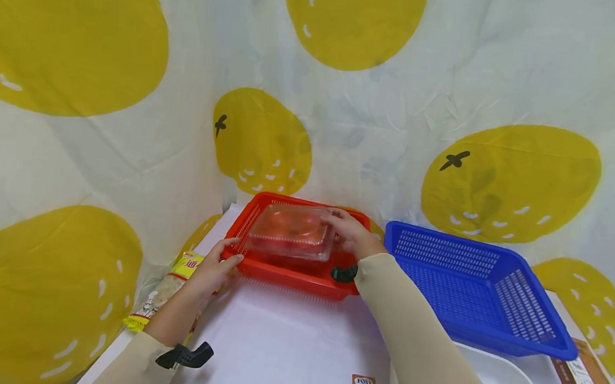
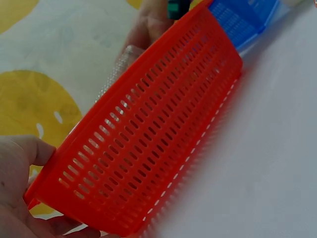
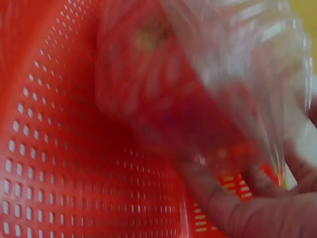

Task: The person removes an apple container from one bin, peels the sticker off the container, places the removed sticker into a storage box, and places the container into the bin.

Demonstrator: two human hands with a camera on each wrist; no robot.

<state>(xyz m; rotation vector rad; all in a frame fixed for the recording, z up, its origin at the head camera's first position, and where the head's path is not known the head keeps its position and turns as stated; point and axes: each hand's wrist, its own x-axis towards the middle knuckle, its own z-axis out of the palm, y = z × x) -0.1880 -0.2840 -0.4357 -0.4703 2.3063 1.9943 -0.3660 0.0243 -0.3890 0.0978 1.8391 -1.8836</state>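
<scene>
A clear plastic clamshell box (image 1: 291,231) with several round red fruits in it is tilted inside the red plastic basket (image 1: 294,281). My right hand (image 1: 354,233) grips the box by its right end, thumb and fingers on the clear plastic, as the right wrist view shows. At the basket's left front corner, my left hand (image 1: 215,271) holds the rim, with the thumb over the edge and the other fingers below it. Through the box wall, one red fruit (image 3: 153,64) shows a yellowish patch; that view is blurred.
Right of the red basket stands a blue basket (image 1: 446,287). A white basin (image 1: 499,371) sits partly under my right sleeve. Beside my left forearm lies a yellow-ended food packet (image 1: 156,300). A small Fox's wrapper (image 1: 364,383) lies near the front, a brown box (image 1: 581,365) at far right.
</scene>
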